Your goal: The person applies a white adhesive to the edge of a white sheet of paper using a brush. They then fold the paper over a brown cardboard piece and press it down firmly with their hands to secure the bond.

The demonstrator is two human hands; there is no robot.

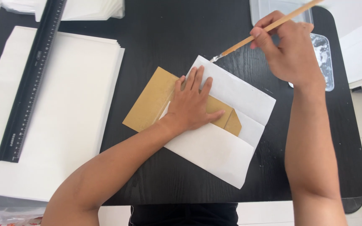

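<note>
My left hand (pixel 191 104) lies flat, fingers spread, on a folded white paper sheet (pixel 223 146) and on a brown cardboard template (pixel 151 102) tucked partly inside the fold. My right hand (pixel 292 50) grips a wooden-handled brush (pixel 258 34). The brush's white, glue-laden tip touches the upper corner of the white sheet. A brown tab of the template (pixel 232 123) shows through the fold beside my left thumb.
A thick stack of white paper (pixel 70 113) covers the left of the black table (pixel 177 37), with a long black ruler (pixel 32 79) lying across it. A clear plastic tray of white paste (pixel 325 58) sits behind my right hand. More white sheets (pixel 93 10) lie at the back.
</note>
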